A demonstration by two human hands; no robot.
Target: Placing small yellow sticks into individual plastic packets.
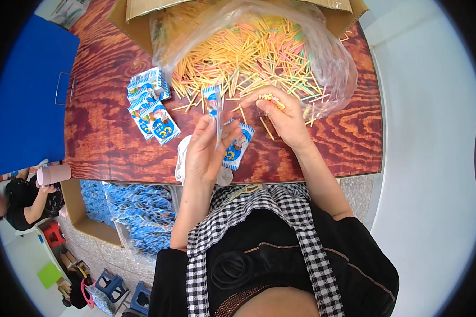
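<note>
My left hand [202, 150] holds a small blue-and-white packet [211, 99] upright, turned nearly edge-on, between thumb and fingers. To its right, my right hand [288, 119] is closed round a bunch of thin pastel sticks [271, 99], their ends showing above the thumb. Under and beside the left hand lies another blue-and-white packet [241, 145], with a white cloth [182, 158] partly beneath the wrist. Beyond both hands, a big heap of yellow, pink and green sticks [238, 53] spills onto the table. Whether the held packet's top is open, I cannot tell.
A cardboard box [137, 31] with a clear plastic bag [336, 68] surrounds the heap. Several packets [150, 108] lie overlapped on the wood-patterned table [106, 142] at left. Below its edge stands a carton of blue packets [137, 211]. Far left, another person holds a pink cup [54, 174].
</note>
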